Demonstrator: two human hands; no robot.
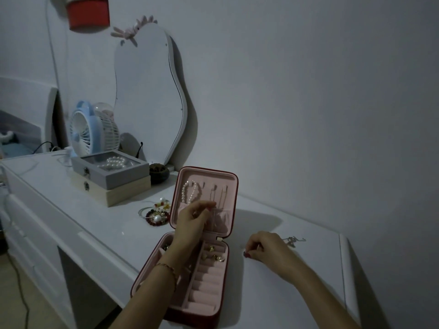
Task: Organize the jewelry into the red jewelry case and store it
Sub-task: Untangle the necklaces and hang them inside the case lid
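Now | left hand (193, 218) at open jewelry case (190, 269) lid | right hand (263, 248) beside

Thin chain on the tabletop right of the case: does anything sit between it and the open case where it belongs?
Only the right hand, resting on the table between the thin chain and the open red jewelry case. The case's lid stands open.

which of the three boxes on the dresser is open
The red jewelry case with the pink lining, nearest the person: its lid stands upright, with a pearl strand hanging inside. The grey glass-topped box and the wooden box beneath it are shut.
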